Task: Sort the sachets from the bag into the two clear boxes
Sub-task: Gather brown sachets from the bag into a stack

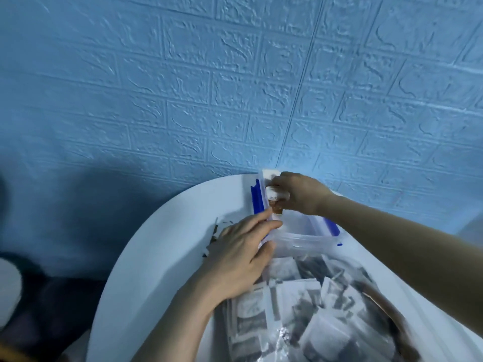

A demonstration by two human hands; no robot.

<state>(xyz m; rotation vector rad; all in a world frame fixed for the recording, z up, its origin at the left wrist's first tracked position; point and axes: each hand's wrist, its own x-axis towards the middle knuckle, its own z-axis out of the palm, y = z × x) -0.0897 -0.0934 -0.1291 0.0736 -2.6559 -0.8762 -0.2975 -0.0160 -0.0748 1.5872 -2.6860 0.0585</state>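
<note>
Left of the clear box (300,226) the table (162,246) seems open; bag (313,309) crowds the near side.

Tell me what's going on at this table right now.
A person is sorting sachets into a clear box with blue clips at the far edge of a white round table. The right hand holds a small bundle of sachets in the box, while the left hand rests against its near corner. A clear bag full of sachets lies closest to the person.

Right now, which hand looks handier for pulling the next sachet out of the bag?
Probably the left hand: it lies beside the bag, while the right hand grips sachets at the far box.
</note>
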